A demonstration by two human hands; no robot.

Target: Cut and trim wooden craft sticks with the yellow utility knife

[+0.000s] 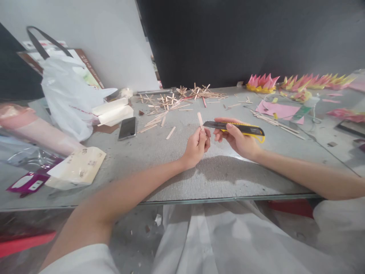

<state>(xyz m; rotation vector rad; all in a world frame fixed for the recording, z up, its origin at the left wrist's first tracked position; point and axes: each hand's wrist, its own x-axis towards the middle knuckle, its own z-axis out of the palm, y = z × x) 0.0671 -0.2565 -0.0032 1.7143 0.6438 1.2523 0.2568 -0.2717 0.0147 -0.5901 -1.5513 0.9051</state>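
Note:
Pinched between the fingers of my left hand [197, 146] is a flat wooden popsicle stick [200, 119], its upper end pointing up and away from me. My right hand [238, 139] grips a yellow and black utility knife [245, 129]. The knife's dark blade points left, and its tip is at or very near the stick, just above my left fingertips. Both hands are held above the grey table [176, 182]. Beyond them lies a heap of wooden sticks [168, 102], some crossed over one another, and one loose stick [170, 133] rests nearer to my left hand.
Left of the sticks lies a smartphone [127, 128]. A white plastic bag [68, 91], a pinkish roll [42, 129] and a cream-coloured packet [76, 167] crowd the left side. Pink and yellow paper flowers [261, 83] line the back right, near a pink paper sheet [279, 110].

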